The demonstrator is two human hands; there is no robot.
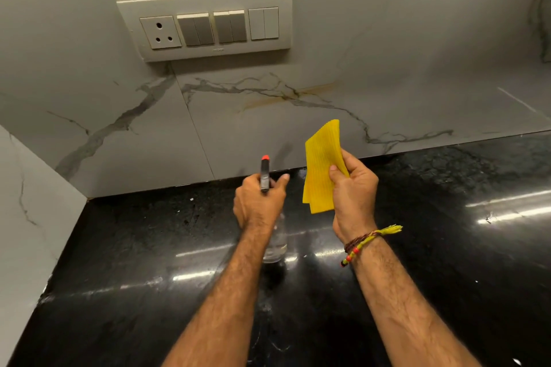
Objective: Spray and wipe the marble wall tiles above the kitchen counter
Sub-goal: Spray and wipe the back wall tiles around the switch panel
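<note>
Progress: your left hand (258, 202) grips the spray bottle (269, 217), nozzle toward 12 o'clock | your right hand (353, 191) pinches the folded yellow cloth (322, 167) at 1 o'clock | marble wall tiles (298, 104) look dry (brownish streak unwiped); judged barely begun.

No text can be read anywhere. The only lettering is a small embossed mark on the lower rim of the switch plate (205, 25), below its two grey switch pairs, and it is too faint and blurred to make out. The spray bottle (275, 240), well below that plate, shows no legible label from this angle.
</note>
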